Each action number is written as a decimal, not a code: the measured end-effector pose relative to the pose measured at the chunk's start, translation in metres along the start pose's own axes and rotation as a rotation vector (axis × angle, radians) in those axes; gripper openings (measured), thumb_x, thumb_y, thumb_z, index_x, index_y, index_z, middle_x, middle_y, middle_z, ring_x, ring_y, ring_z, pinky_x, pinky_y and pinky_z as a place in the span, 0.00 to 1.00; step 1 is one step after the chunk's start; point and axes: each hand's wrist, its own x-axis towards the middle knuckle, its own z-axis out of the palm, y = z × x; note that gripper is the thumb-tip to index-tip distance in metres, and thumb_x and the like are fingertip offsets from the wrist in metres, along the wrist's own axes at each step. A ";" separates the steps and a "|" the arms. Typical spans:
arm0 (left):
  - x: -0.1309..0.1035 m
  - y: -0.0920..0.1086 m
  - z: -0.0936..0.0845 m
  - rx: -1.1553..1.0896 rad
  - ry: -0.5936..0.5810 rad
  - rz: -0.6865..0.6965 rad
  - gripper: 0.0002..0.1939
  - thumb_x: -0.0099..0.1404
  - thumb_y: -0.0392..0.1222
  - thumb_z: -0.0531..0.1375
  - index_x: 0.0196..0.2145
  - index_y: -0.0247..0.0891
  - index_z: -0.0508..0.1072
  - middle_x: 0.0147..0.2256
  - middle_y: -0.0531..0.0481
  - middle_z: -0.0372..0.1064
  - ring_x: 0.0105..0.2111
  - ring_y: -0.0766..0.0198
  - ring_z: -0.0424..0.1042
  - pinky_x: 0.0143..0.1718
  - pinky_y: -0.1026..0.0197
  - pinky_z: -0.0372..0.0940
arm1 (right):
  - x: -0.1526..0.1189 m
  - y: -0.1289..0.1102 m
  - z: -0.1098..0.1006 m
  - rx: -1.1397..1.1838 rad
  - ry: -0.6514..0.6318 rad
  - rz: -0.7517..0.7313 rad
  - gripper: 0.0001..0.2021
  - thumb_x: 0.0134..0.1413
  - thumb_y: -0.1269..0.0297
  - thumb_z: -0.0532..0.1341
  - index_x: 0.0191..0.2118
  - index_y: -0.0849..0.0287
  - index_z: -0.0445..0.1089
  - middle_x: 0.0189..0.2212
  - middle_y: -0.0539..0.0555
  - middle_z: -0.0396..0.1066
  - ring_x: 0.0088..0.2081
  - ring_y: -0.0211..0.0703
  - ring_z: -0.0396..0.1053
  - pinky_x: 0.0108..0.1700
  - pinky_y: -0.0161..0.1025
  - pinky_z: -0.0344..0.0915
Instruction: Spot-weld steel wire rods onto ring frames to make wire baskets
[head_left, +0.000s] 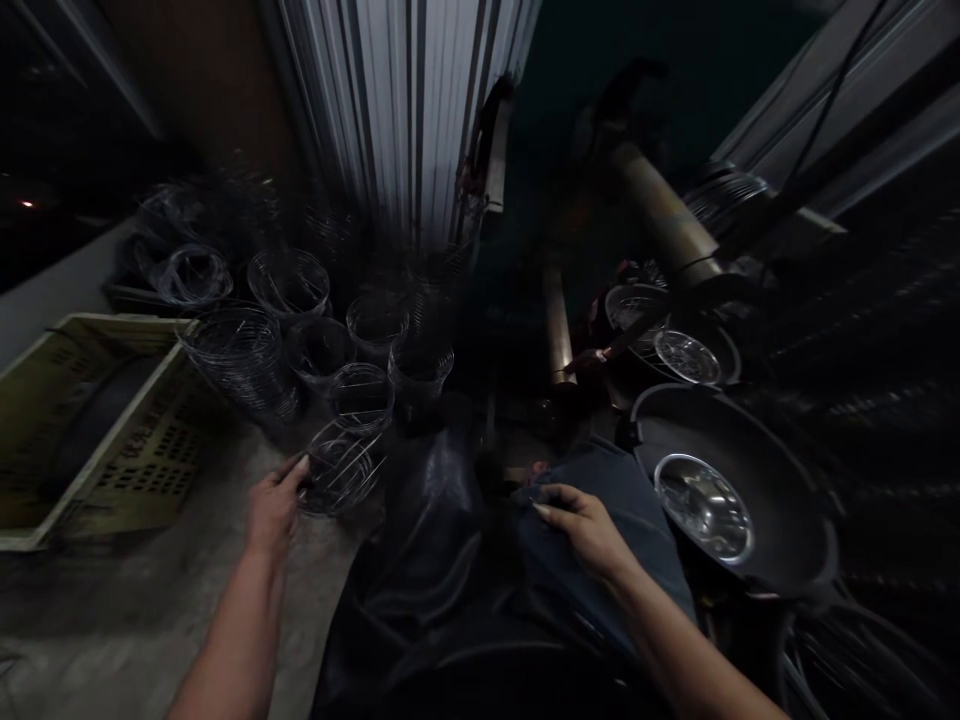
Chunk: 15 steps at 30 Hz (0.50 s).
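Observation:
My left hand (pixel 276 508) is at the lower left, its thumb and fingers closed on the edge of a round wire piece (pixel 341 470) with several straight bars. That piece is over the concrete floor, in front of stacks of wire rings (pixel 361 397). My right hand (pixel 574 518) is above my right knee, over the blue trouser cloth (pixel 622 500). Its thumb and index finger are pinched together; whatever is between them is too small and dark to make out. A dark, shiny apron (pixel 427 540) covers my lap.
A yellow crate (pixel 150 440) stands at the left. At the right, a black basin (pixel 795 500) holds a shiny metal bowl (pixel 705 508). A thick cylinder (pixel 667 215) and a thinner upright one (pixel 557 325) belong to a machine ahead. More wire coils (pixel 195 275) lie behind the crate.

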 end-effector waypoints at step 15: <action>-0.139 0.110 0.114 -0.503 -0.525 -0.278 0.16 0.51 0.35 0.65 0.40 0.35 0.76 0.24 0.52 0.66 0.22 0.69 0.65 0.23 0.67 0.67 | 0.020 -0.056 -0.010 0.806 -0.161 -0.097 0.17 0.32 0.67 0.73 0.28 0.58 0.66 0.22 0.47 0.73 0.18 0.35 0.65 0.19 0.31 0.60</action>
